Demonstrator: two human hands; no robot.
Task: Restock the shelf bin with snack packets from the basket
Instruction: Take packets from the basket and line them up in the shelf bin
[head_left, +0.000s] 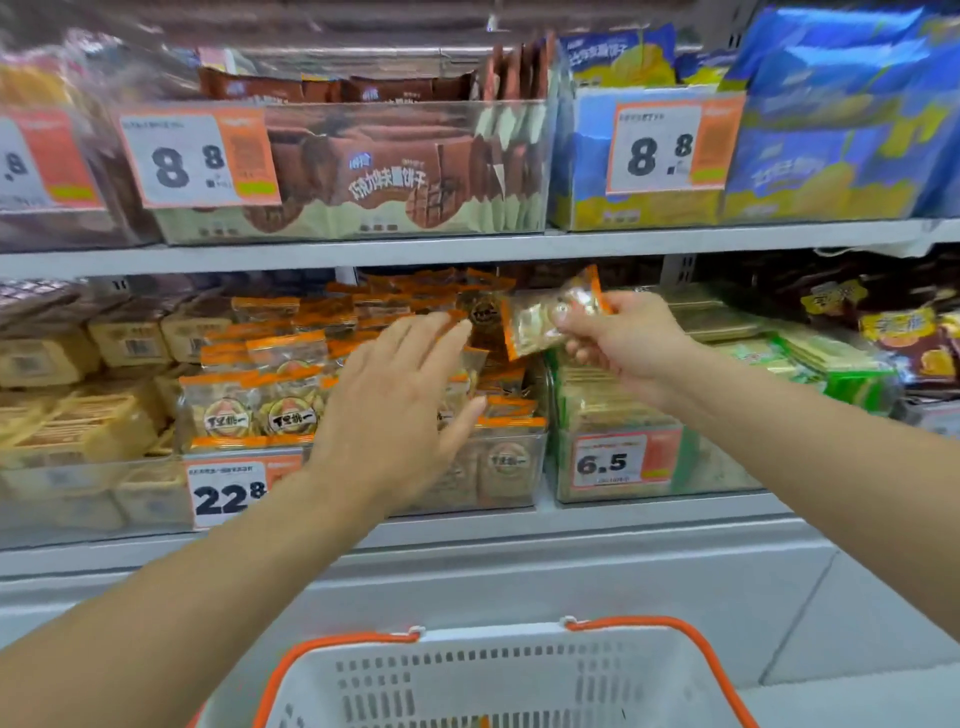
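A shop, in a snack aisle. White shelves (467, 247) carry clear bins (395, 171) packed with many copies of the same packets (249, 410), each kind in its own row. Printed price tags (200, 158) with large numbers hang on the bin fronts, among them 8.8, 22.8 and 6.5. A white shopping basket (493, 680) with orange handles sits below the shelves

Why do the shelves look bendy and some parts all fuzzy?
Head view: the wide lens bows the white shelf edge; the top left corner smears where light glares off clear plastic; the small orange-edged clear snack packet pinched in the right hand is motion-blurred, the open left hand slightly soft; the white basket with orange handles stays fairly crisp.
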